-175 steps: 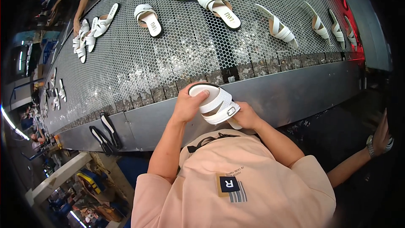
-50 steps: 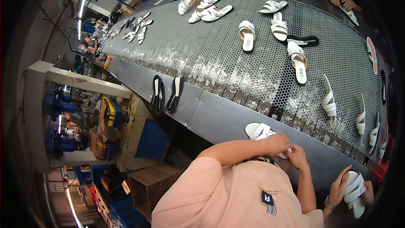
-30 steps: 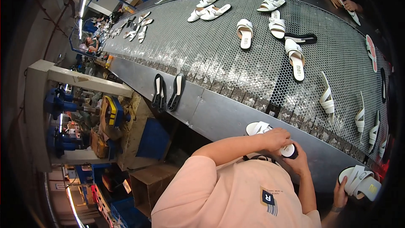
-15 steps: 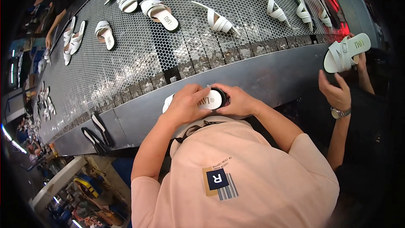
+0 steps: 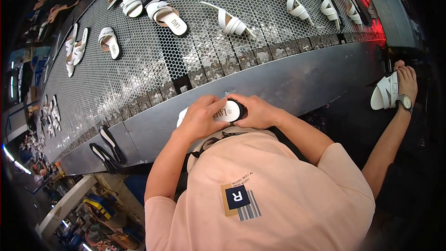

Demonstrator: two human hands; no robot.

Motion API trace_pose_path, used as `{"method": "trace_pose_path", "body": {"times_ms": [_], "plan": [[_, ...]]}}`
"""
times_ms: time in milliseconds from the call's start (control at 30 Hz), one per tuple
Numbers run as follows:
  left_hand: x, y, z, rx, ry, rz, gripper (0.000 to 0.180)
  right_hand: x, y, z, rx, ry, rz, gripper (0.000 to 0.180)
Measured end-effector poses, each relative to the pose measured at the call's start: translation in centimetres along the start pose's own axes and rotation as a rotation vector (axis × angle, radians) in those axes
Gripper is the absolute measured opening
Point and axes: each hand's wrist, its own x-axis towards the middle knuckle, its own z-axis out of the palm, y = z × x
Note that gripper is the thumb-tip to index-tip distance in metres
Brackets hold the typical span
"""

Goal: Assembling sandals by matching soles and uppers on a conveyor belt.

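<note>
Co-worker's sandal (image 5: 383, 95) lowered, slipper (image 5: 227, 112) (heel end) between hands (image 5: 200, 117) (image 5: 258, 111)

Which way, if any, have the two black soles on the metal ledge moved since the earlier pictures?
No, no visible move: the two black soles still lie just left of the seam in the metal ledge.

The peach, short-sleeved fabric T-shirt (image 5: 297, 181) bears a navy square (image 5: 238, 197), a tan rectangle (image 5: 230, 212) and dark-and-pale stripes (image 5: 250, 211) on its front.
</note>
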Motion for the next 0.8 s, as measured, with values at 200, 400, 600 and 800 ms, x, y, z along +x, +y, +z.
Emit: {"method": "trace_pose_path", "body": {"times_ms": [200, 400, 600, 800], "plan": [[-0.2, 0.1, 0.7, -0.002, -0.007, -0.004, 0.061, -0.2, 0.4, 0.1, 0.007, 0.0, -0.029, 0.072], [0.1, 0.5, 1.0, -0.012, -0.018, -0.011, 0.06, -0.8, 0.4, -0.1, -0.029, 0.029, -0.046, 0.072], [0.4, 0.7, 1.9, -0.016, 0.009, 0.01, 0.059, -1.2, 0.3, -0.1, -0.073, 0.121, -0.063, 0.055], [1.5, 2.3, 1.6, -0.005, -0.021, -0.057, 0.063, -1.3, 0.8, -1.3, -0.114, 0.137, -0.08, 0.047]]}}
